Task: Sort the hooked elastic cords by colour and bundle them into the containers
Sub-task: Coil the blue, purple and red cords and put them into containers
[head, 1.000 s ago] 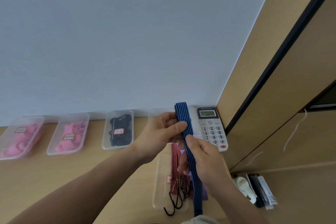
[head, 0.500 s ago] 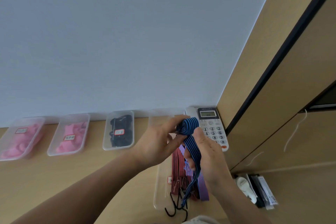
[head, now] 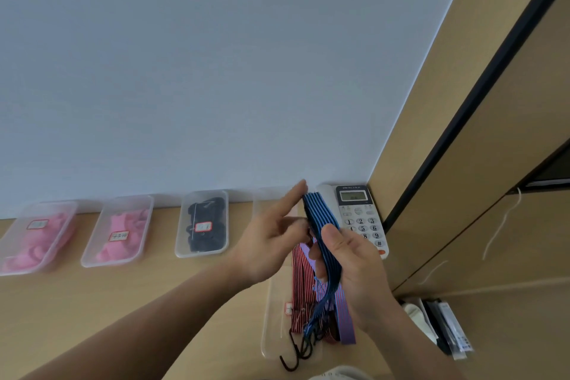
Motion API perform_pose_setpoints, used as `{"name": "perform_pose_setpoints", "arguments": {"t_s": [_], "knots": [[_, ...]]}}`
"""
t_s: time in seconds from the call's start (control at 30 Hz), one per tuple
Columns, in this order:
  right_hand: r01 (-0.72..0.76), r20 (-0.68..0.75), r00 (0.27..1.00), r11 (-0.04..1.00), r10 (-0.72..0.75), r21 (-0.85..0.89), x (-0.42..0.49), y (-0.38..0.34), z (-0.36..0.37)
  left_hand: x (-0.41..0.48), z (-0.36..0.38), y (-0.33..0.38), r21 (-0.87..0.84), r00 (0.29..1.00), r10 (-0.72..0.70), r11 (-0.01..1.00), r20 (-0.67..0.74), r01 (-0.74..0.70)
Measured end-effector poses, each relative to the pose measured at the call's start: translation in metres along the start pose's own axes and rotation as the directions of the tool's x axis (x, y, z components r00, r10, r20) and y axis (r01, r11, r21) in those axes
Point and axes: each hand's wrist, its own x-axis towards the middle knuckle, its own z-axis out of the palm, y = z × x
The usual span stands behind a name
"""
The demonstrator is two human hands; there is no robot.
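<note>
1. On the surface [head: 92, 302], the near container [head: 266, 333] under both hands holds red-striped cords [head: 297, 281].
2. The right hand [head: 361, 274] is clamped round the folded blue cord [head: 320, 216] above that container; its thumb should pin the folds flat.
3. The left hand [head: 271, 244], fingers straight and apart beside the fold, should square the loops.
4. The black hooks [head: 293, 355] dangle low; tuck them in so they don't snag.
</note>
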Motion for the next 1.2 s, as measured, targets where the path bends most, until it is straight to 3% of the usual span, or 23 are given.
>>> {"name": "perform_pose_setpoints", "arguments": {"t_s": [0.07,0.2,0.3,0.53,0.7,0.8,0.97,1.07,1.2], "knots": [[0.01,-0.005,1.0,1.0,-0.01,-0.014,0.0,0.002,0.0,0.005,-0.002,0.007,-0.131,0.988,-0.152,0.979,0.038,0.155],[0.052,-0.002,0.999,0.995,-0.052,-0.09,0.001,0.005,0.0,0.006,-0.006,0.012,-0.148,0.939,-0.263,0.943,0.22,0.299],[0.058,0.015,0.998,0.987,-0.057,-0.151,0.002,0.006,-0.001,0.006,-0.009,0.011,-0.17,0.95,-0.227,0.949,0.213,0.265],[0.023,-0.051,0.998,0.98,-0.034,-0.198,0.001,0.008,-0.002,0.006,-0.008,0.013,-0.166,0.993,-0.11,0.979,0.045,0.116],[-0.006,-0.065,0.998,0.988,-0.004,-0.151,0.0,0.003,-0.002,0.005,-0.005,0.01,0.097,0.996,0.091,0.991,-0.017,-0.089],[-0.018,-0.07,0.997,0.995,0.011,-0.101,-0.003,0.0,-0.002,0.003,-0.007,-0.001,0.394,0.964,0.264,0.887,-0.008,-0.24],[-0.004,-0.047,0.999,0.997,0.0,-0.08,-0.004,0.001,-0.002,0.002,-0.01,-0.015,0.637,0.884,0.455,0.651,0.107,-0.413],[-0.028,-0.038,0.999,0.997,0.025,-0.075,-0.004,0.0,-0.001,0.004,-0.01,-0.018,0.707,0.801,0.579,0.503,0.151,-0.497],[-0.068,-0.044,0.997,0.997,0.067,-0.038,-0.004,0.001,-0.001,0.006,-0.01,-0.028,0.739,0.737,0.65,0.403,0.185,-0.541]]}}
